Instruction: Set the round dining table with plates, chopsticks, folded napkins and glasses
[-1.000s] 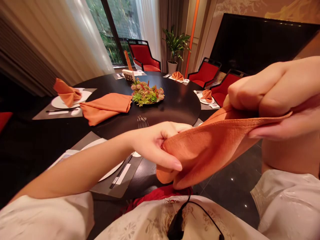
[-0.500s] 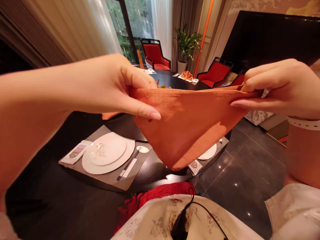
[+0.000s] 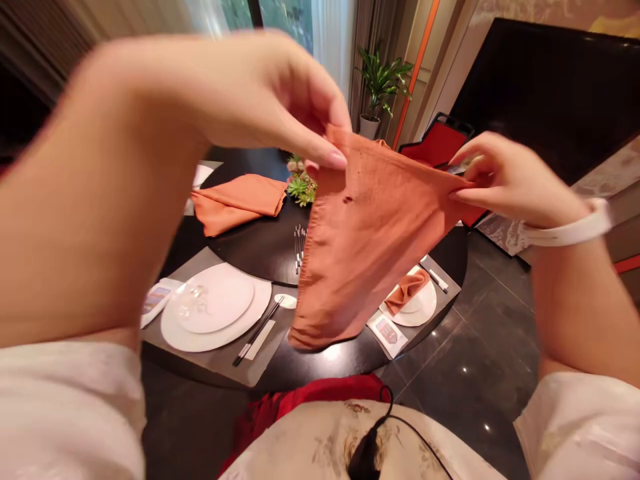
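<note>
An orange cloth napkin (image 3: 370,233) hangs in the air between my hands, over the near side of the dark round table. My left hand (image 3: 290,100) pinches its upper left corner between thumb and fingers. At its upper right end, my right hand (image 3: 505,180) grips it with thumb and forefinger. A small dark spot or hole shows in the cloth just below my left thumb. Beneath and to the left lie stacked white plates (image 3: 215,300) on a grey placemat (image 3: 220,370), with black chopsticks (image 3: 259,331) beside them.
Folded orange napkins (image 3: 240,200) lie on the turntable (image 3: 265,260), near a plant decoration (image 3: 301,183) and several chopsticks. To the right is another setting with an orange napkin (image 3: 407,291) on a plate. A red chair (image 3: 435,143) and a dark screen (image 3: 545,93) stand beyond.
My left hand has moved up and to the right, bringing my hands closer together. The napkin now hangs narrower and slanted, uncovering the right-hand setting and the napkins on the turntable.
</note>
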Demonstrator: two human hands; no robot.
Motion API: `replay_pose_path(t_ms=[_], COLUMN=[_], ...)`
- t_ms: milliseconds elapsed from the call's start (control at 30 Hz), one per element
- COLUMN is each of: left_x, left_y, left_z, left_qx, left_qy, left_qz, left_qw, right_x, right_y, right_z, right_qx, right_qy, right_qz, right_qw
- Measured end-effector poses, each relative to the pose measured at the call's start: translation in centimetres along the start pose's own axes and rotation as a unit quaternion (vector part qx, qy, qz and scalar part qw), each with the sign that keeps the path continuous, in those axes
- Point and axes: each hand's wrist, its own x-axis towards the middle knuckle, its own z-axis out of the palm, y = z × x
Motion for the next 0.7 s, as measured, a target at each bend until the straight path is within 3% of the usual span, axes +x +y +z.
replay_pose_path(t_ms=[67, 200, 267, 367, 467, 533, 633, 700], left_x=[3.6, 11.9, 15.5, 18.5, 17.8, 16.1, 13.0, 11.4], left_y=[-2.6, -9.0, -10.9, -10.9, -10.1, -10.9, -15.6, -20.6], left_z=[1.7, 4.5, 4.8, 4.0, 3.7, 4.6, 8.0, 11.4], left_qx=[0.040, 0.108, 0.111, 0.056, 0.027, 0.027, 0.014, -0.005], left_qy=[-0.076, 0.031, 0.107, 0.190, 0.207, 0.200, 0.161, 0.113], left_qz=[0.063, 0.009, 0.035, 0.112, 0.179, 0.189, 0.147, 0.086], left_qw=[0.994, 0.994, 0.987, 0.974, 0.961, 0.961, 0.976, 0.990], right_x=[2.2, 6.5, 8.5, 10.5, 10.7, 9.4, 5.6, 2.4], right_y=[2.4, 7.3, 8.7, 8.9, 8.5, 8.9, 10.9, 12.6], right_z=[3.6, 10.0, 11.0, 9.7, 8.1, 9.0, 14.3, 19.8], right_qx=[-0.042, -0.065, -0.013, 0.130, 0.267, 0.303, 0.353, 0.395], right_qy=[-0.002, 0.038, 0.111, 0.242, 0.299, 0.291, 0.224, 0.194], right_qz=[0.076, 0.212, 0.245, 0.250, 0.232, 0.227, 0.267, 0.336], right_qw=[0.996, 0.974, 0.963, 0.928, 0.886, 0.879, 0.868, 0.833])
